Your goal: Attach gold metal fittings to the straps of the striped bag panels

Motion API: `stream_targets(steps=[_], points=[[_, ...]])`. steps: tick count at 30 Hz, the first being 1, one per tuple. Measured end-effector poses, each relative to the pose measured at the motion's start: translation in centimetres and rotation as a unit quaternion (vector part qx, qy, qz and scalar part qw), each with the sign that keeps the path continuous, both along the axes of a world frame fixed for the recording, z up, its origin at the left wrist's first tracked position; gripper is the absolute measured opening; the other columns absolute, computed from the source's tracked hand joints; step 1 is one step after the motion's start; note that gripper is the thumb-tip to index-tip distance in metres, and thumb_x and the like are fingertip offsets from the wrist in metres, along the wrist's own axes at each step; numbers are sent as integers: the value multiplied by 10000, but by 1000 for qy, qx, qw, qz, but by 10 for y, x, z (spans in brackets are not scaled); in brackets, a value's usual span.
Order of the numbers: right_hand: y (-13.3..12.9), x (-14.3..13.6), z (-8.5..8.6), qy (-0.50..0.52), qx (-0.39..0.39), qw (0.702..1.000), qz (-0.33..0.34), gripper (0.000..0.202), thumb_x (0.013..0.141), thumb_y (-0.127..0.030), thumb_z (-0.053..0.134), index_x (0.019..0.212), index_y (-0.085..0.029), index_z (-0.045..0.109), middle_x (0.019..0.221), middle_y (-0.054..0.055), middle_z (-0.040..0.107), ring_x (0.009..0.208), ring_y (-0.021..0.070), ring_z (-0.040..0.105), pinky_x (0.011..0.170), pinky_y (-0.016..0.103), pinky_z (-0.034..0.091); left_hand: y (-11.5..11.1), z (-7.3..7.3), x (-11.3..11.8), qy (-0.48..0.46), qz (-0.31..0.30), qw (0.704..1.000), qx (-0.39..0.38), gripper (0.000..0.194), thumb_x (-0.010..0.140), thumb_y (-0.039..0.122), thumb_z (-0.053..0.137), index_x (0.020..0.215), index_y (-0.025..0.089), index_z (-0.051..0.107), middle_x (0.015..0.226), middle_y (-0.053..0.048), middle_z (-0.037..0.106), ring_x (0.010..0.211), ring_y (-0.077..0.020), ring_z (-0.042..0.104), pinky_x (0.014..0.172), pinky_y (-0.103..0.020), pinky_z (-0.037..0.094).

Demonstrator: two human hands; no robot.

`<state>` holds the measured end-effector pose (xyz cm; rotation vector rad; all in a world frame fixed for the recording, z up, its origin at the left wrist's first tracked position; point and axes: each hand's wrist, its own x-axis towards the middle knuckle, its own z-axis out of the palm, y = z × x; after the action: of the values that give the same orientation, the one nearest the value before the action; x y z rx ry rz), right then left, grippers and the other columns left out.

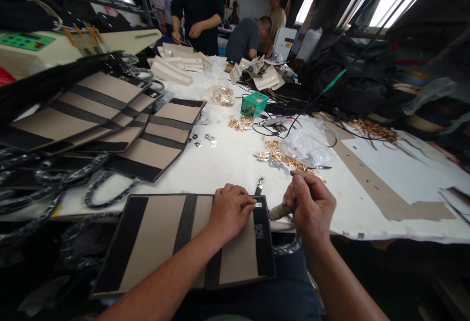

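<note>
A black-edged panel with beige sections [157, 228] lies at the table's front edge, partly over my lap. My left hand [231, 208] rests on its upper right part, fingers bent and pressed together beside a small silver plate [258, 205]; whether they pinch anything is hidden. Lower on the same black strip sits a square dark plate [259, 231]. My right hand [312, 203] is closed around a brownish-grey tool handle [282, 211], just right of the panel's edge. A strap with a metal clasp [260, 184] sticks up beyond the panel's top edge.
Stacked similar panels [91, 100] and patterned handles [106, 191] fill the left. Gold-coloured pieces [275, 154], a green box [254, 104], cables and clear plastic [308, 144] lie beyond my hands. Beige sheeting [396, 203] is at right. Several people stand or bend at the far end.
</note>
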<state>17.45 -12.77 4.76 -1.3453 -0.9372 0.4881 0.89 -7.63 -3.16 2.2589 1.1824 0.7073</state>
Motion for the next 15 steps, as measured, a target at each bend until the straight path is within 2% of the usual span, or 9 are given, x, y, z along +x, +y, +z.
stream_targets(steps=[4,8,11,15], points=[[32,-6,-14,70,81,994,-20,200,906,-385,670,891,-187,648,494,-95,439,379,88,449,407,224,418,2,3,1,4,0,1000,-12,125,857,274,755,932,372,778,1053,29,728,1047,-232,570,843,-426,366],[43,-3,-22,126,120,984,-34,184,888,-348,699,830,-193,621,485,-110,410,355,78,420,368,214,395,3,5,2,4,2,1000,-19,119,867,286,748,941,374,779,1050,34,730,1046,-227,570,848,-419,364],[43,-3,-24,130,113,985,-21,172,888,-343,701,846,-192,629,485,-108,422,356,77,418,363,212,386,3,5,2,7,1,1000,-24,126,867,286,749,941,384,778,1053,39,729,1046,-226,569,846,-415,359],[43,-9,-22,71,57,995,32,195,905,-371,678,849,-189,637,477,-87,477,372,90,446,383,224,386,5,6,2,15,2,999,-31,135,851,282,764,915,400,781,1055,52,724,1054,-225,568,844,-411,357]])
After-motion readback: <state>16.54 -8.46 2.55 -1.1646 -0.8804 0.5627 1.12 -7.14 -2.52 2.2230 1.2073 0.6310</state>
